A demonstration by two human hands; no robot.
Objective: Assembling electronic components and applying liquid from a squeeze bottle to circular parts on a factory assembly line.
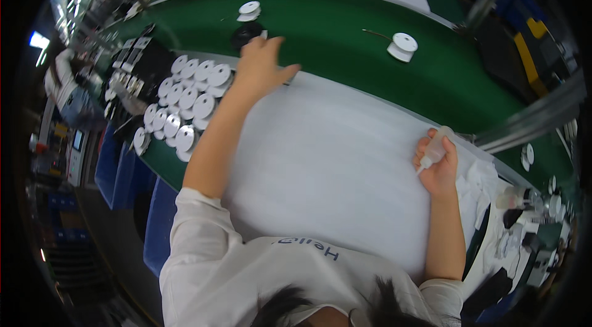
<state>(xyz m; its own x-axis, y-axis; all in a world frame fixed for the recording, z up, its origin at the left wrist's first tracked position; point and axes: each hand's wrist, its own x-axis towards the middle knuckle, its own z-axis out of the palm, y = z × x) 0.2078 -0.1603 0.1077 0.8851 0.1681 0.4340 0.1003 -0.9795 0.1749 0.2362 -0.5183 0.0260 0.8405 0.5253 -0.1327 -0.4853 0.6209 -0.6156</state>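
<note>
My left hand (261,66) reaches out over the far edge of the white work surface (327,166), thumb and fingers spread apart. Just beyond its fingertips is a dark round object (246,36) on the green belt, partly covered by the hand; whether they touch is unclear. A white spool (249,11) stands behind that object. My right hand (439,169) is closed around a small translucent squeeze bottle (436,147), its narrow nozzle pointing down and to the left. Left of my left forearm, several white spools (187,97) are packed together in rows.
The green belt (333,49) crosses beyond the work surface, carrying another white spool (402,47) with a thin lead. Crumpled white tissue (478,188) lies right of my right hand, near clear bottles (515,197). Blue bins (117,169) stand low at left; a person (77,95) is farther off.
</note>
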